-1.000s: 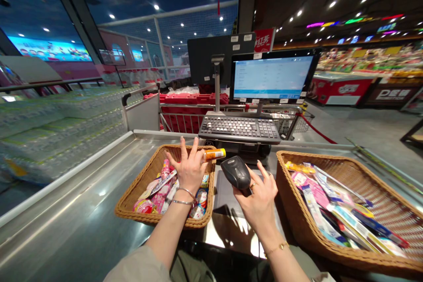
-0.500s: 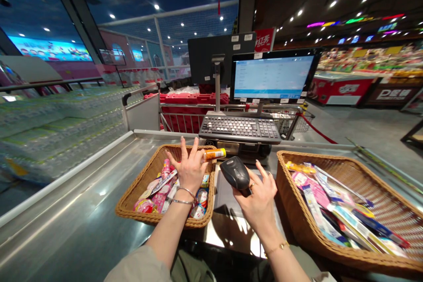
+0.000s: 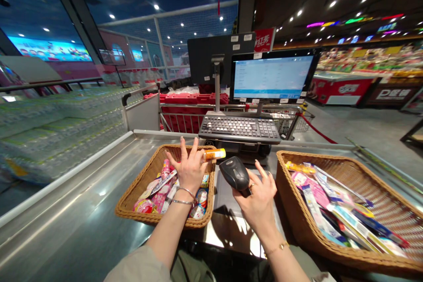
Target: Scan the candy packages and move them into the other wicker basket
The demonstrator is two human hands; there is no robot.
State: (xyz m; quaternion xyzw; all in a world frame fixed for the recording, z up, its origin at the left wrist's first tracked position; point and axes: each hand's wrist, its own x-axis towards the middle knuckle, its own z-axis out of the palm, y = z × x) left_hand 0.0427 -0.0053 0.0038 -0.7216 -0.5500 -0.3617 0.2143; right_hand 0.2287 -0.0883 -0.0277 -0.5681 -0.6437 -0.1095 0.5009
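My left hand [image 3: 189, 168] hovers over the left wicker basket [image 3: 132, 198] and pinches a small orange tube [image 3: 214, 154] between thumb and forefinger, the other fingers spread upward. My right hand [image 3: 259, 198] grips a black handheld barcode scanner [image 3: 235, 172], whose head points left toward the tube. The left basket is filled with several small pink and white packaged goods [image 3: 158, 194]. The right wicker basket [image 3: 350, 255] holds several flat packaged items, toothbrush packs among them [image 3: 333, 205].
A keyboard [image 3: 239, 127] and a lit monitor [image 3: 271, 78] stand behind the baskets on the steel checkout counter [image 3: 72, 220]. A second dark screen [image 3: 218, 57] faces away. Red shopping carts [image 3: 191, 110] sit beyond the counter. Stacked bottled water packs [image 3: 49, 128] line the left.
The scanner and my right hand have shifted slightly left, toward the orange tube. My left hand has stayed in place.
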